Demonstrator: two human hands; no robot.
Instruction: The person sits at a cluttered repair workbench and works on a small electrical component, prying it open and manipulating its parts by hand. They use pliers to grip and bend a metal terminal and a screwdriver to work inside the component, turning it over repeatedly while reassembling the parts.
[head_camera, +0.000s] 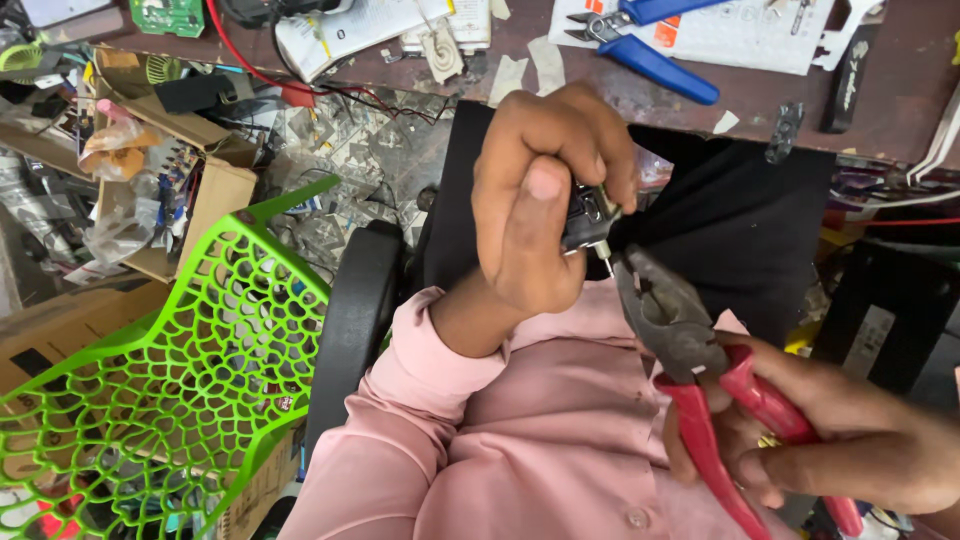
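Left hand (540, 190) pinches a small black part (588, 218), right hand (850, 440) grips red pliers (690, 350) already nipping its pin. Looks mid-job, pin not out yet.

Brown workbench (880, 90) carries blue-handled pliers (640, 45) and papers (740, 35).

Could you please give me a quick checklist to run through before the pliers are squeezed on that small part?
1. Left hand grips the small black component firmly between thumb and fingers: ok.
2. Right hand holds both red handles of the pliers: ok.
3. Plier tips meet the component's metal pin: ok, they sit right at it.
4. Jaws closed on the pin: cannot tell, the tips are too small to judge.
5. Left thumb away from the plier tips: not ok, it lies very near them.
6. Blue-handled pliers on the bench out of the way: ok.
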